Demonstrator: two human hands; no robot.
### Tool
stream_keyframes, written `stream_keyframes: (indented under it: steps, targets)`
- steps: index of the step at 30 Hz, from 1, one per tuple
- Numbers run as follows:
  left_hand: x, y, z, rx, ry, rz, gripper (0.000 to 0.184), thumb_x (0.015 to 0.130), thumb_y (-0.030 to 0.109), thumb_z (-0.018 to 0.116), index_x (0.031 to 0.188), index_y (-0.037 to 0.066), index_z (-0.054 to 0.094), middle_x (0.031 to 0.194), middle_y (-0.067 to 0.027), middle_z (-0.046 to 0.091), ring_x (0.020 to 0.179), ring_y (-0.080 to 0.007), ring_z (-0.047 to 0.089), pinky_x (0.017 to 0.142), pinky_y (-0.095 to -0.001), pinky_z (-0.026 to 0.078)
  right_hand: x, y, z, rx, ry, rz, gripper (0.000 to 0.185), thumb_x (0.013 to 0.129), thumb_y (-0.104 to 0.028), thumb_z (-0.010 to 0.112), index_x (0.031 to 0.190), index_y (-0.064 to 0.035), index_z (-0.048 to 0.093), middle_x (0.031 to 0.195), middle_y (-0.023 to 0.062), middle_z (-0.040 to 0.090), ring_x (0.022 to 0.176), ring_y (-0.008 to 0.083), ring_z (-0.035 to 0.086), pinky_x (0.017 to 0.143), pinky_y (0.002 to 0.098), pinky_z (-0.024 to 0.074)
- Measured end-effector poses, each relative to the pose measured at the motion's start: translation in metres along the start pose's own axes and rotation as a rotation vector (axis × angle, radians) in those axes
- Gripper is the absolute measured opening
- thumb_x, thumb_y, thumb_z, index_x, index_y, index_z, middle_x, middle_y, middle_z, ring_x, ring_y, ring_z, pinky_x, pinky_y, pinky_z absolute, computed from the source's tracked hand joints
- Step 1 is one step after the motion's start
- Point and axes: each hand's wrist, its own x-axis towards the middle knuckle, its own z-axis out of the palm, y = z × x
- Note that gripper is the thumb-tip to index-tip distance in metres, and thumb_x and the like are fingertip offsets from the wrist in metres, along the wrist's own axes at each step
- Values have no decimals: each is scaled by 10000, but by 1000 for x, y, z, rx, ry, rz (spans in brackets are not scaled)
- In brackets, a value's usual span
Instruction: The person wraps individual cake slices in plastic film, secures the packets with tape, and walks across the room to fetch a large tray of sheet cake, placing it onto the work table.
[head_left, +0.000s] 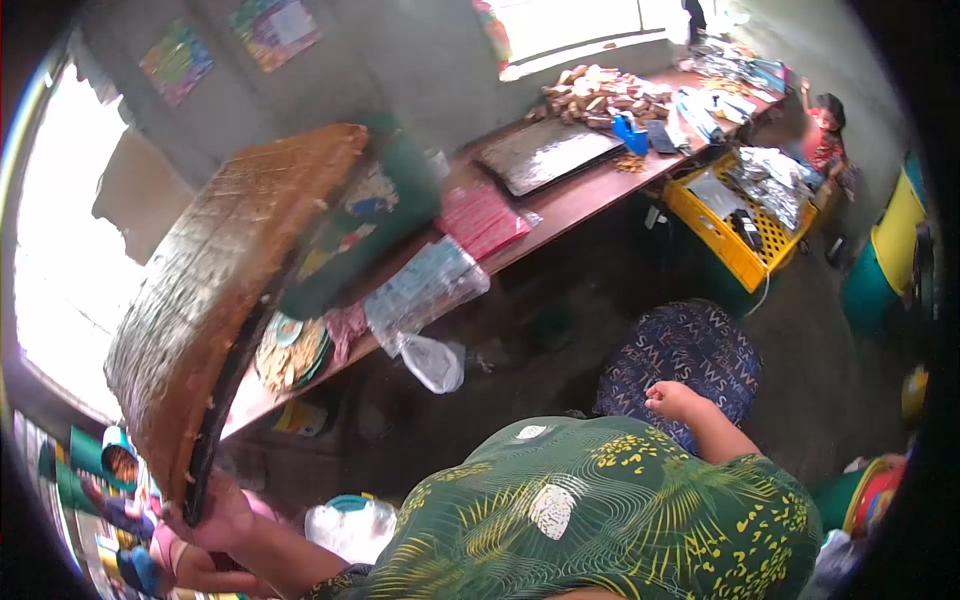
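Note:
My left hand (222, 518) grips the lower end of a large dark baking tray (238, 395), raised and steeply tilted at the left. On the tray lies a thick brown baked slab (220, 240), its top scored with lines and shiny with glare. The fingers are partly hidden by the tray's edge. My right hand (675, 400) is away from the tray, above a round dark stool (690, 350) with printed letters. Its fingers are curled closed, and nothing shows in them.
A long brown table (560, 215) carries brown bars (605, 95), a second tray (550, 155), pink packets (487, 222), clear plastic bags (425, 285) and a plate of pale pieces (285, 360). A yellow crate (740, 265) stands beyond the stool. Other people are at lower left and far right.

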Motion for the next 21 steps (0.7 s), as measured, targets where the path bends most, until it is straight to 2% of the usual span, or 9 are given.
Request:
stream_keyframes:
  steps: [3, 4, 6, 8, 9, 14, 17, 20, 21]
  targets:
    - [28, -55, -57, -135, 215, -37, 628, 908, 166, 577, 1461, -88, 425, 1431, -274, 540, 1218, -348, 606, 1112, -501, 449, -5, 9, 21, 127, -24, 109, 344, 925, -282, 747, 1186, -64, 698, 911, 34, 715, 818, 142, 656, 756, 333, 552]
    - [41, -76, -71, -188, 237, -80, 606, 911, 179, 582, 1441, -86, 457, 1389, -278, 583, 1151, -333, 663, 1063, -495, 524, -8, 14, 28, 167, -64, 172, 506, 893, -433, 761, 1230, -61, 692, 1181, 158, 731, 1091, 328, 698, 945, 424, 549]
    - [74, -120, -101, -437, 111, -231, 604, 887, 171, 580, 1429, -78, 479, 1384, -259, 593, 1085, -320, 690, 1028, -483, 553, -8, 19, 40, 135, -79, 262, 476, 891, -409, 770, 1232, -85, 705, 1202, 156, 728, 1094, 320, 700, 961, 426, 540]
    - [106, -177, -98, -102, 643, -124, 619, 866, 190, 586, 1413, -86, 496, 1361, -234, 618, 1064, -340, 707, 932, -451, 615, -8, 20, 48, 146, -44, 362, 470, 885, -399, 778, 1239, -97, 708, 1203, 152, 731, 1094, 312, 701, 969, 424, 536]
    - [119, -197, -134, -205, 275, -253, 617, 862, 210, 587, 1403, -76, 512, 1323, -236, 640, 1131, -375, 685, 939, -478, 613, -6, 25, 53, 163, 8, 414, 471, 883, -397, 780, 1244, -102, 707, 1202, 150, 732, 1097, 307, 701, 972, 421, 536]
    - [213, -314, -170, -405, 158, -568, 530, 861, 180, 571, 1344, -38, 568, 1265, -218, 674, 1123, -394, 684, 968, -540, 593, 8, 31, 70, 477, 359, 749, 326, 885, -236, 779, 1159, -68, 723, 1047, 95, 758, 931, 192, 711, 831, 369, 584]
    - [253, -392, -161, -379, 224, -656, 378, 841, 149, 625, 1156, -58, 635, 1144, -212, 710, 1035, -337, 703, 873, -479, 631, 13, 76, 119, 429, 546, 746, 285, 877, -232, 783, 1104, -66, 740, 1013, 99, 763, 905, 188, 709, 827, 359, 579]
    - [277, -474, -159, -389, 189, -757, 386, 821, 151, 612, 1139, -65, 642, 1095, -201, 726, 1011, -342, 707, 873, -482, 628, -14, 77, 158, 441, 499, 732, 244, 847, -254, 810, 1014, -82, 763, 926, 78, 766, 813, 172, 691, 787, 364, 573]
    - [281, -506, -169, -377, 159, -809, 409, 828, 150, 598, 1182, -51, 629, 1139, -191, 716, 1035, -340, 705, 903, -499, 616, -31, 53, 150, 530, 357, 871, 401, 878, -352, 775, 1197, -113, 724, 1163, 143, 747, 1047, 275, 712, 931, 423, 557]
